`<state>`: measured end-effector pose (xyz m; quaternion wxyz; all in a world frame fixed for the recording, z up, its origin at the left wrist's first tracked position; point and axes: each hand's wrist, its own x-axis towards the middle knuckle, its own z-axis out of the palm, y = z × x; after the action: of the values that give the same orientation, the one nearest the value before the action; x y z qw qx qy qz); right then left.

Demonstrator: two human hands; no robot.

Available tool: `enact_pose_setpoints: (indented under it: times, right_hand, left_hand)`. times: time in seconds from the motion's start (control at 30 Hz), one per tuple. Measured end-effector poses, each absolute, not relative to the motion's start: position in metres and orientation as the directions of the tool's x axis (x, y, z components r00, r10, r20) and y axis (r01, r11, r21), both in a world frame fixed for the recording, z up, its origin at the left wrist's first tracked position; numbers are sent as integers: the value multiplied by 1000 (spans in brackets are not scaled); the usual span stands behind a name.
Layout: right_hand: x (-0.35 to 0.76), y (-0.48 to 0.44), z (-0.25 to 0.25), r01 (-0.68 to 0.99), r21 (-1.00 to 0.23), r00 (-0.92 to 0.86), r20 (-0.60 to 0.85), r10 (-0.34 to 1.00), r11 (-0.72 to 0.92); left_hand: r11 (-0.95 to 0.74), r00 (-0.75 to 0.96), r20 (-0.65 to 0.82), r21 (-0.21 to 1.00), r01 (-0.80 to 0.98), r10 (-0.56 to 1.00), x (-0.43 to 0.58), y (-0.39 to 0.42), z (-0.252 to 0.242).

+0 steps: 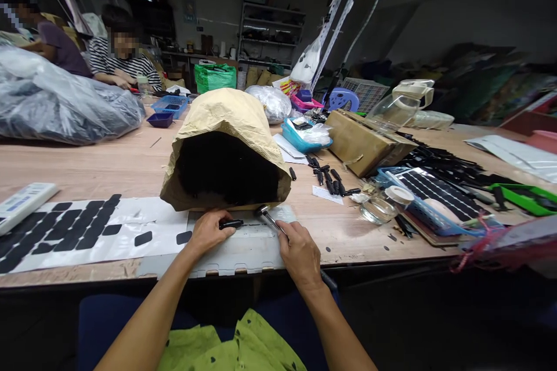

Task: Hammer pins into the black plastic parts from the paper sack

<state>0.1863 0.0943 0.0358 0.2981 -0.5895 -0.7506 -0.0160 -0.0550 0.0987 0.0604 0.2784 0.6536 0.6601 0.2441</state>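
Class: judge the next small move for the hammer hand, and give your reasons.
Probably a short tap down: the right hand poises the hammer head beside the black piece, which the left hand pins on the plate.

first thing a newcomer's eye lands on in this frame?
Probably the big crumpled tan paper bag lying at table centre, its dark mouth facing the camera. Just in front of it, the left hand pins a small black plastic piece on a pale plate while the right hand holds a small metal hammer beside it. At left lies a white sheet of black pads.
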Motion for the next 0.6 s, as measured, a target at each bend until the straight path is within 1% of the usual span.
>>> enact_pose_setpoints:
  times: [0.07, 0.1, 0.17, 0.2, 0.23, 0.27, 0.3, 0.33, 0.37, 0.4, 0.43, 0.47, 0.53, 0.57, 0.6]
  right_hand:
    - [188, 97, 32, 914, -266, -147, 483, 863, 305]
    - [188, 97, 30, 922, -244, -149, 492, 857, 301]
    - [186, 95, 29, 935, -210, -144, 509, 848, 284]
    - [184, 94, 28, 941, -197, -140, 515, 846, 276]
    - [183, 93, 28, 944, -187, -140, 518, 844, 271]
    - [182, 92, 28, 946, -181, -140, 520, 843, 269]
    - [182, 92, 29, 947, -177, -142, 521, 842, 269]
    - [181, 92, 29, 947, -174, -143, 523, 840, 270]
    - [181, 92, 29, 947, -172, -144, 525, 839, 270]
    - [182, 93, 29, 948, -170, -144, 527, 837, 270]
    - [182, 93, 28, 948, -169, -145, 528, 837, 271]
    - [182, 93, 28, 948, -169, -144, 529, 836, 270]
    - [182, 93, 27, 948, -170, -143, 527, 837, 270]
    - [182, 93, 27, 948, -172, -143, 527, 838, 269]
    - [182, 92, 27, 948, -172, -141, 527, 838, 267]
  left_hand:
    - [-13, 31, -11, 714, 700, 999, -57, 96, 63]
    - [-54, 57, 22, 748, 662, 998, -57, 92, 66]
    - [-131, 145, 66, 852, 507, 987, -55, 77, 77]
    - [-125, 213, 42, 911, 392, 976, -53, 66, 83]
    - [-66, 306, -22, 959, 275, 952, -49, 54, 88]
    - [37, 417, -113, 982, 186, 902, -44, 42, 90]
    - [154, 528, -208, 977, 146, 824, -40, 30, 88]
    - [245, 615, -289, 957, 157, 734, -36, 20, 82]
    - [290, 659, -350, 935, 203, 666, -32, 11, 72]
    - [298, 653, -400, 916, 267, 643, -30, 5, 56]
    - [293, 607, -447, 893, 340, 658, -29, 0, 38]
    - [299, 509, -489, 861, 412, 708, -29, -2, 17]
    - [414, 266, -610, 739, 532, 746, -31, -1, -24]
    - [431, 197, -615, 712, 554, 763, -32, 2, -42]
    - [413, 182, -587, 726, 551, 789, -32, 5, -57]
